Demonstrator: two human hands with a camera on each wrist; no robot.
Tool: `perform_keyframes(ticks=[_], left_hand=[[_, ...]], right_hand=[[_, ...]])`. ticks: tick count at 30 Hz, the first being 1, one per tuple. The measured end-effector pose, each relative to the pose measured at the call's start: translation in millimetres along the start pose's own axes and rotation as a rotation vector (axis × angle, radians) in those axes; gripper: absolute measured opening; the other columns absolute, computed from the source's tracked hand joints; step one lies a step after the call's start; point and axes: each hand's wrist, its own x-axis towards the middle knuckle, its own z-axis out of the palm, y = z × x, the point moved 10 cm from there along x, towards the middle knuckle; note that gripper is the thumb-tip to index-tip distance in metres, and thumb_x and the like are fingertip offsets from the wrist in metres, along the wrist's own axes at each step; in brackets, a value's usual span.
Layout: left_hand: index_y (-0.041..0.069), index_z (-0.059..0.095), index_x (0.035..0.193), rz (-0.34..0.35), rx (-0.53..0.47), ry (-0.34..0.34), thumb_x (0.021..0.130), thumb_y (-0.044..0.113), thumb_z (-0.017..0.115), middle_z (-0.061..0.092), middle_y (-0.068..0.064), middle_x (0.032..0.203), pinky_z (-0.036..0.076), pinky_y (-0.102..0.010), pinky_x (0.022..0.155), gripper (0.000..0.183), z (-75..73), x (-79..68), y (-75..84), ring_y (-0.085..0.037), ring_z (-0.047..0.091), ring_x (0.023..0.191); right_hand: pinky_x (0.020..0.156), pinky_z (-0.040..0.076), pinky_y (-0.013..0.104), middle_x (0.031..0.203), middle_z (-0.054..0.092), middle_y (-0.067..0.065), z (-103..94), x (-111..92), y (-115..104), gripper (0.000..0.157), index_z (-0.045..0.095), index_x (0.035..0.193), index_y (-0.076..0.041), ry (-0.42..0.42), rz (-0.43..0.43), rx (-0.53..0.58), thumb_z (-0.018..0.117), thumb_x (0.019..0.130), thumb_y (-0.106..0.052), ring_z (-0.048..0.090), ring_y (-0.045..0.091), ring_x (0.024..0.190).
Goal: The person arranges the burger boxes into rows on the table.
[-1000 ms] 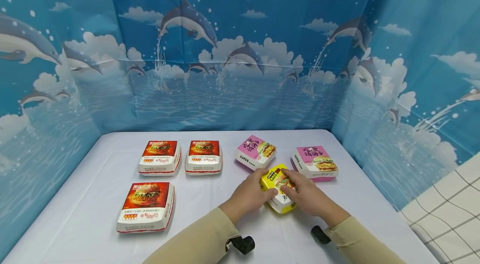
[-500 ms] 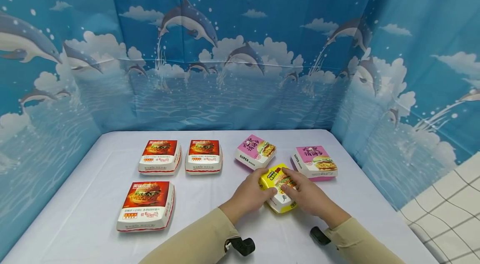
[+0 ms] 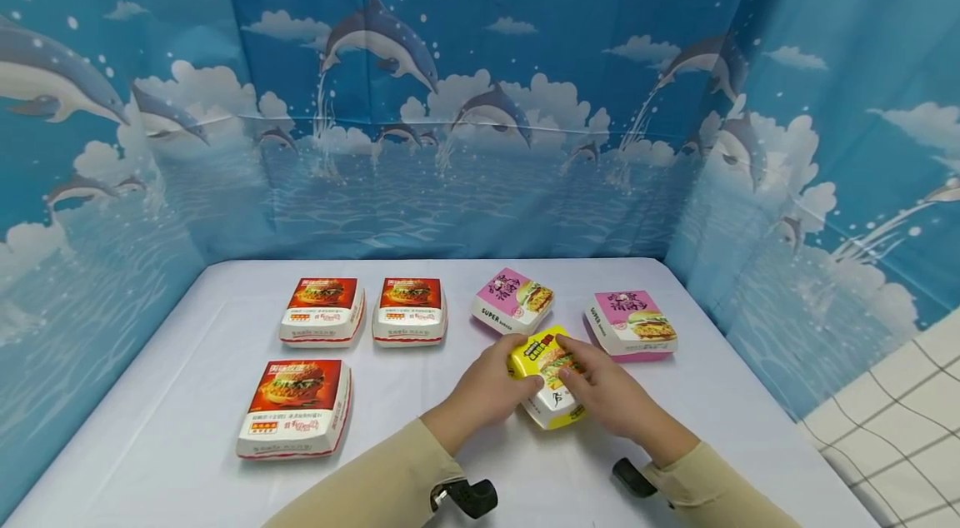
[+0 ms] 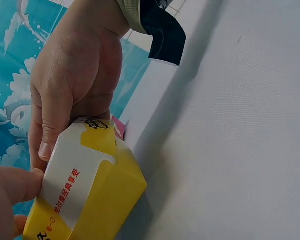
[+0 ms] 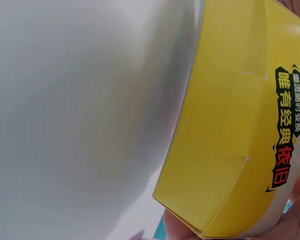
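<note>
A yellow and white burger box [image 3: 551, 374], closed and printed with a burger, is held between both hands near the front right of the table. My left hand [image 3: 486, 385] grips its left side, thumb on the top face. On the opposite side my right hand [image 3: 611, 386] holds it, also with the thumb on top. The left wrist view shows the burger box [image 4: 92, 185] tilted over the white cloth. In the right wrist view the box's yellow side [image 5: 225, 125] fills the right part, with fingertips [image 5: 180, 227] under its lower corner.
Two pink burger boxes, one behind the hands [image 3: 513, 301] and one to the right [image 3: 632, 324], stand close by. Three red and white burger boxes, at back left [image 3: 322, 311], back centre [image 3: 409, 311] and front left [image 3: 296, 410], sit on the white table [image 3: 187, 395]. Dolphin curtains surround it.
Both hands have shifted slightly left together with the yellow burger box. The other boxes stay where they were; the head view has moved a little.
</note>
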Motion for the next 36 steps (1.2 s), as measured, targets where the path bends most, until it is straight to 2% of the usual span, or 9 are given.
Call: perform_keyframes(ticks=[11,19,28,36], left_hand=[[0.021,0.047,0.157,-0.006,0.008,-0.004,0.096,0.037,0.077,0.054,-0.009,0.157,0.054,-0.051,0.109,0.07,-17.5,-13.7,-6.7,-0.023,0.059,0.126],[0.019,0.047,0.157,-0.015,0.015,0.004,0.097,0.035,0.076,0.053,-0.009,0.157,0.052,-0.053,0.112,0.069,-35.5,-25.7,-11.5,-0.024,0.059,0.127],[0.018,0.047,0.156,-0.047,0.017,0.026,0.097,0.034,0.075,0.053,-0.009,0.157,0.052,-0.054,0.112,0.068,-55.0,-38.4,-21.4,-0.025,0.057,0.127],[0.019,0.047,0.157,-0.055,0.056,0.059,0.097,0.034,0.075,0.046,-0.011,0.162,0.044,-0.06,0.117,0.068,-72.8,-51.8,-32.3,-0.03,0.051,0.141]], right_hand=[[0.114,0.048,0.058,0.169,0.039,0.014,11.3,0,-18,0.058,0.039,0.164,-0.021,-0.008,-0.02,0.009,0.057,0.11,-0.027,0.053,0.034,0.144],[0.119,0.04,0.062,0.17,0.038,0.011,22.4,0,-34,0.059,0.039,0.164,-0.022,-0.041,-0.03,0.041,0.058,0.109,-0.028,0.041,0.037,0.153],[0.119,0.041,0.06,0.168,0.041,0.01,36.9,2,-55,0.058,0.042,0.163,-0.021,-0.06,-0.07,0.056,0.06,0.108,-0.024,0.044,0.035,0.152],[0.124,0.035,0.059,0.166,0.045,0.008,52.4,5,-73,0.057,0.044,0.161,-0.018,-0.084,-0.129,0.065,0.061,0.107,-0.02,0.039,0.034,0.156]])
